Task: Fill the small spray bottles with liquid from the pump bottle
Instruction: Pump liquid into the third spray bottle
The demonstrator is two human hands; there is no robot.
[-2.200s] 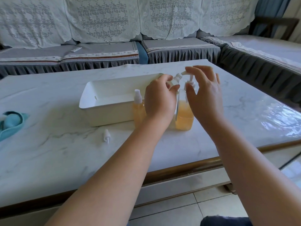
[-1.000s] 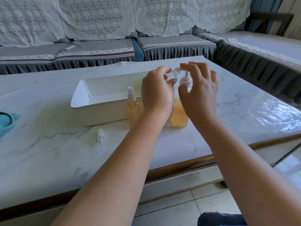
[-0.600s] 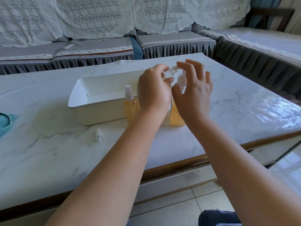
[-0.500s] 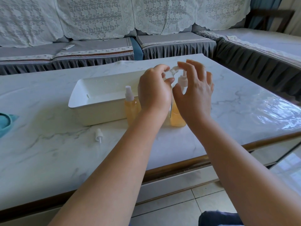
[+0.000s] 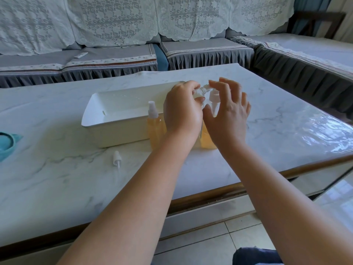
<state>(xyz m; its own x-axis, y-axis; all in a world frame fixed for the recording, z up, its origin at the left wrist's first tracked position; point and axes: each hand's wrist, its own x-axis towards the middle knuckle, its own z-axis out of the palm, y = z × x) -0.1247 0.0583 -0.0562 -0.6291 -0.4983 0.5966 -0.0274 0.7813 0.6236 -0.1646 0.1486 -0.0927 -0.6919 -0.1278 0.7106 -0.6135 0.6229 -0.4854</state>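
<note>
A teal cloth (image 5: pixel 6 143) lies at the surface's (image 5: pixel 57 180) left edge. A loose sprayer (image 5: pixel 116 158) lies in front of the white tray (image 5: pixel 118 129). Just beside the tray stands a capped, filled bottle (image 5: pixel 154 129). The left hand (image 5: pixel 182 109) grips a small clear bottle (image 5: pixel 199 92), tilted with its open neck at the pump's spout; it looks light, stiff and slippery, best held round the body. The right hand (image 5: pixel 228 111), fingers spread, rests on the pump (image 5: pixel 213 96) of the pump bottle (image 5: pixel 207 142), which holds amber liquid. The hands hide most of both bottles, so a spill could go unseen.
</note>
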